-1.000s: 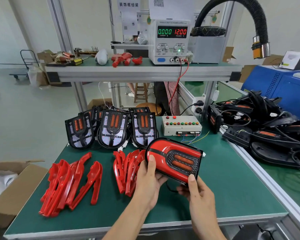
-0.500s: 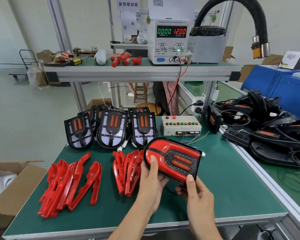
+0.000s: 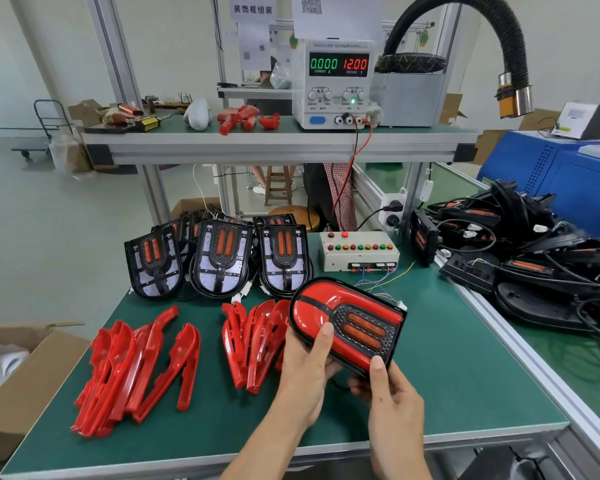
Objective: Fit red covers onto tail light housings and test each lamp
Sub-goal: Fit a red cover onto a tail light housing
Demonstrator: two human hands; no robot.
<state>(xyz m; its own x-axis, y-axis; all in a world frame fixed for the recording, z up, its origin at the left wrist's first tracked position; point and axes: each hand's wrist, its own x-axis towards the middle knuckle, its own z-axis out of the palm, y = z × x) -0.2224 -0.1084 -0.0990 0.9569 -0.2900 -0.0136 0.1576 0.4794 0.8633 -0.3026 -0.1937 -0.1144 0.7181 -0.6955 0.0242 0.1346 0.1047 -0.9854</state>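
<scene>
Both hands hold one tail light [image 3: 347,323] with its red cover on, tilted above the green bench. My left hand [image 3: 305,368] grips its near left edge, thumb on the red face. My right hand [image 3: 392,400] grips the near right corner, thumb on the black rim. Three bare black housings [image 3: 222,258] lean upright at the back of the mat. Loose red covers lie in two heaps, one at the left [image 3: 136,365] and one in the middle [image 3: 253,341]. The beige test box [image 3: 359,251] with coloured buttons sits behind the lamp.
A power supply [image 3: 333,84] on the upper shelf reads 0.000 and 12.00, with red and black leads hanging down. A tangle of black lamps and cables [image 3: 534,261] fills the right bench. A cardboard box [image 3: 21,382] stands at the left edge. A black extraction hose [image 3: 499,53] arches overhead.
The lamp has stayed in both hands and shifted only slightly; the thumbs have slid a little along its near edge.
</scene>
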